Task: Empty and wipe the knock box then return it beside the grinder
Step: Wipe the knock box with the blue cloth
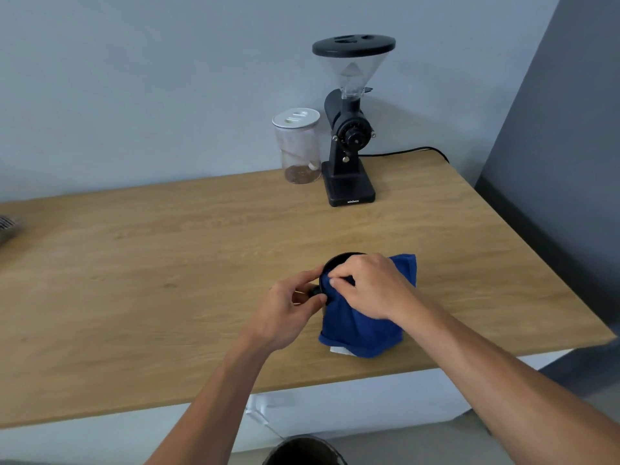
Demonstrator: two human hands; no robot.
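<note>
You're at a home coffee corner: a grinder [349, 129] and bean jar [297, 146] on a wooden counter [167, 263].

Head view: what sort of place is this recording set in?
Probably a home coffee corner. A black electric coffee grinder with a clear hopper and a clear lidded jar holding a few beans stand on a light wooden countertop against a plain pale wall. Nothing suggests a commercial café.
</note>
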